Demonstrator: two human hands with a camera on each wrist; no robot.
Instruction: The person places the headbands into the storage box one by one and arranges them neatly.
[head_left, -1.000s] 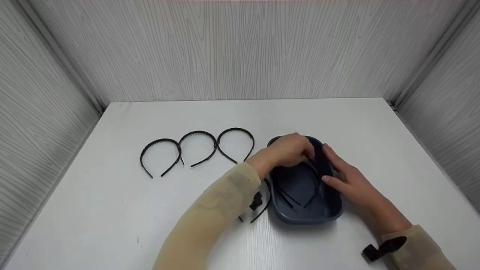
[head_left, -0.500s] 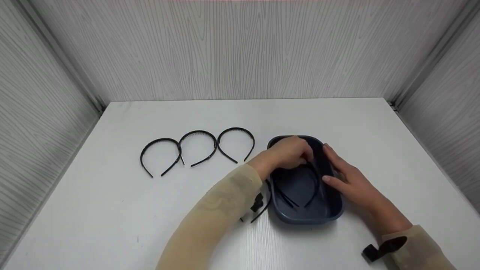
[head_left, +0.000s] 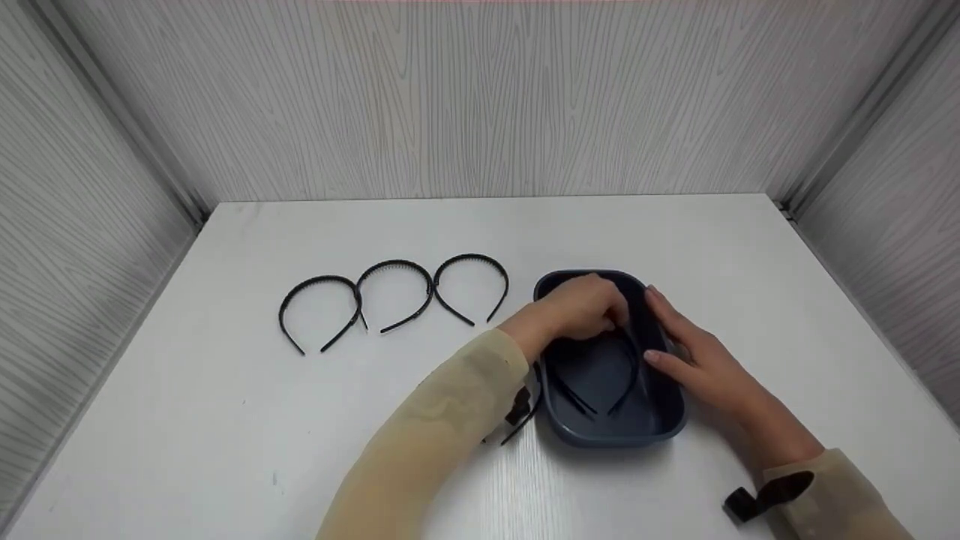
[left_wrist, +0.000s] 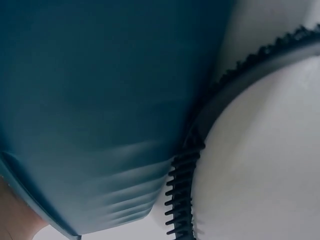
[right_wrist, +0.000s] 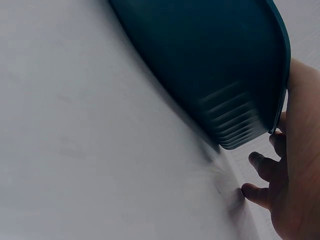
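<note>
In the head view my left hand (head_left: 581,306) reaches into a dark blue plastic tub (head_left: 615,441). Its curled fingers hold the top of a black headband (head_left: 632,371), with the fingertips mostly hidden behind the knuckles. Several thin headband ends lie over the tub's floor, so more than one headband is inside. My right hand (head_left: 701,367) grips the tub's right rim, thumb over the edge and fingers along the outside. The right wrist view shows the tub's ribbed outer wall (right_wrist: 232,112) beside the right hand's fingers (right_wrist: 262,167).
Three black toothed headbands, left (head_left: 319,279), middle (head_left: 395,264) and right (head_left: 472,257), lie in a row on the white table (head_left: 225,435). Another headband (head_left: 525,421) lies against the tub's left side, partly under my left sleeve. Wood-grain panels (head_left: 480,105) enclose the table.
My left hand has shifted very slightly within the tub, and the headband ends there have moved a little. The right hand and the tub stay in place.
</note>
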